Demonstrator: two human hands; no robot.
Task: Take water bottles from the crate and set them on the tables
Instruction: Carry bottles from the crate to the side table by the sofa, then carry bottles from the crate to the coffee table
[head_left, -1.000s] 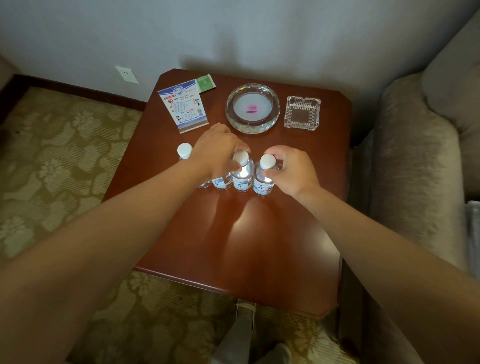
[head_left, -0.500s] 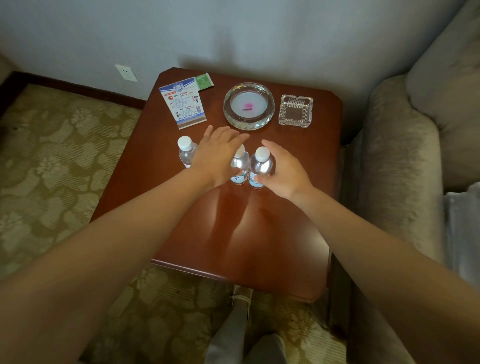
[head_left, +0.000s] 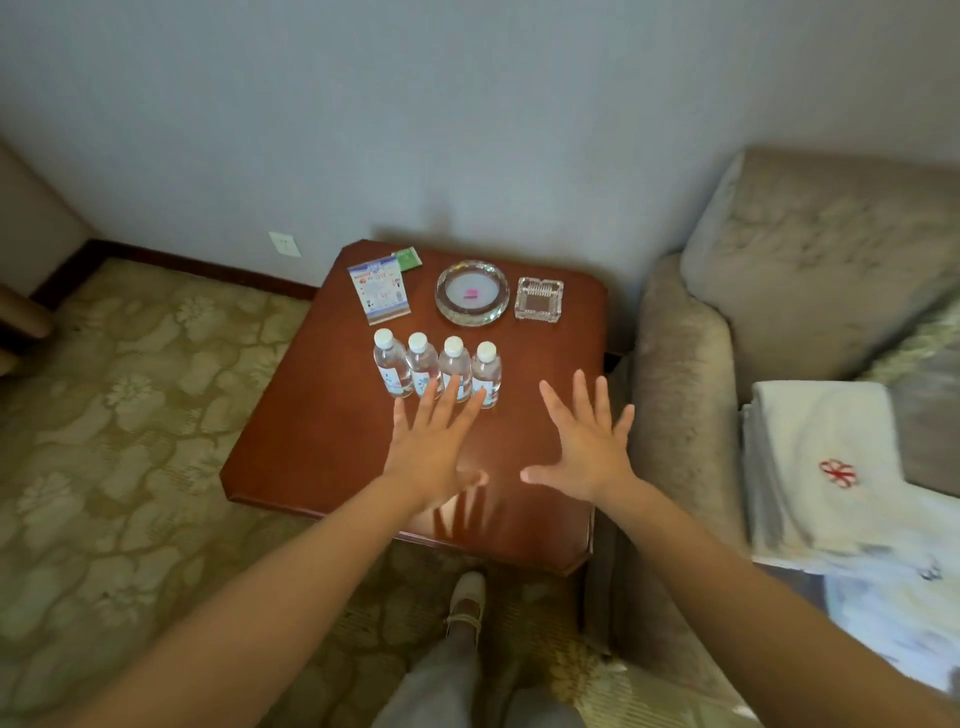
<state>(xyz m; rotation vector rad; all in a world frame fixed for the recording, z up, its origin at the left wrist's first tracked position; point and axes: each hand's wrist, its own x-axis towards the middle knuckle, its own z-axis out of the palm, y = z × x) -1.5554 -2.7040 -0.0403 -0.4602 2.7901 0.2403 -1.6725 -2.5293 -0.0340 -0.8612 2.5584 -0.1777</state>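
Note:
Several small clear water bottles (head_left: 439, 369) with white caps stand upright in a tight row on the reddish-brown wooden side table (head_left: 322, 447). My left hand (head_left: 436, 452) hovers just in front of the row with fingers spread, its fingertips overlapping the lower parts of the middle bottles. My right hand (head_left: 584, 447) is spread open over the table to the right of the bottles, holding nothing. No crate is in view.
Behind the bottles stand a printed card (head_left: 379, 291), a round glass dish (head_left: 471, 292) and a square glass ashtray (head_left: 539, 299). A beige armchair (head_left: 685, 374) flanks the table's right side, with folded white towels (head_left: 826, 467) on it. Patterned carpet (head_left: 130, 415) lies left.
Both hands have let go of the bottles and drawn back toward me with fingers spread. The view has pulled away from the table, and the whole row of bottles now shows.

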